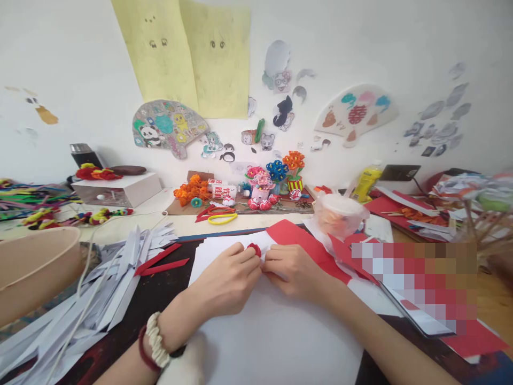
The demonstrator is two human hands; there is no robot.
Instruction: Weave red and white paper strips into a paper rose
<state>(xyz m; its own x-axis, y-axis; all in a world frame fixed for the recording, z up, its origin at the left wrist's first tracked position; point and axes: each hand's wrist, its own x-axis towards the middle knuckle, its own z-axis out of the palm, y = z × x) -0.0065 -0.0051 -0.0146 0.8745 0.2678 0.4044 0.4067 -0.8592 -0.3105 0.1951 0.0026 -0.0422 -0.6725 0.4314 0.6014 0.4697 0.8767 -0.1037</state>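
Observation:
A small red rolled paper piece (254,248) shows between my two hands, its lower part hidden by fingers. My left hand (236,275) is closed on it, knuckles up. From the other side, my right hand (290,270) is pinched shut at a pale bit of paper next to the red roll; its fingertips nearly touch the left ones, and what they grip is mostly hidden. Both hands are above a stack of white paper sheets (280,337). Behind the right hand lies a red paper sheet (302,251).
White paper strips (116,278) are heaped at left, with two red strips (166,266) near them. A beige bin (36,262) stands at far left. Yellow-handled scissors (222,218), handmade flowers (260,184) and a plastic-wrapped tub (339,214) are behind. A phone-like device (420,315) lies right.

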